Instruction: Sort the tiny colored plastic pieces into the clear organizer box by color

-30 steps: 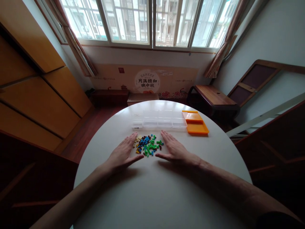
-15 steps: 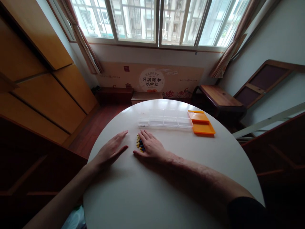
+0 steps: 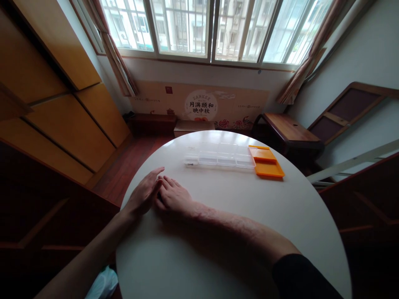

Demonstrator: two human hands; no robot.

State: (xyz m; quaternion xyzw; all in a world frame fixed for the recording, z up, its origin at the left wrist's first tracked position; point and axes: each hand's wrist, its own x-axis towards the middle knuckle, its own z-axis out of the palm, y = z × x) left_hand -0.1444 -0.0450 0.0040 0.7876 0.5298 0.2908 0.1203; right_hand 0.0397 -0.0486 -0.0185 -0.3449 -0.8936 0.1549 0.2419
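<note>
- Your left hand (image 3: 144, 194) lies flat on the round white table (image 3: 237, 232) near its left edge, fingers stretched out and pressed together, grasping nothing; the inner edge of the palm stands like a wall.
- Your right hand (image 3: 173, 196) reaches across from the right and lies palm down just beside it, fingers extended and touching the left hand's fingers. They are spread flat, not clenched.
- No small pieces show between or around the two hands; whatever lies under the palms is hidden, so you cannot tell what they cover. In my judgement the two flat hands are set together this way to pen something loose in one spot.
- The clear compartment box (image 3: 220, 155) lies open farther away, past the hands and a little to the right, well apart from them. Its cells look bare apart from a small dark bit at the left end.
- The orange lid (image 3: 267, 162) rests just beside the box's right end, touching or nearly so, out of the way of the cells.
- Beyond the table's far rim you see a window (image 3: 212, 29), curtains, and a low wooden bench (image 3: 288, 131) on the right.
</note>
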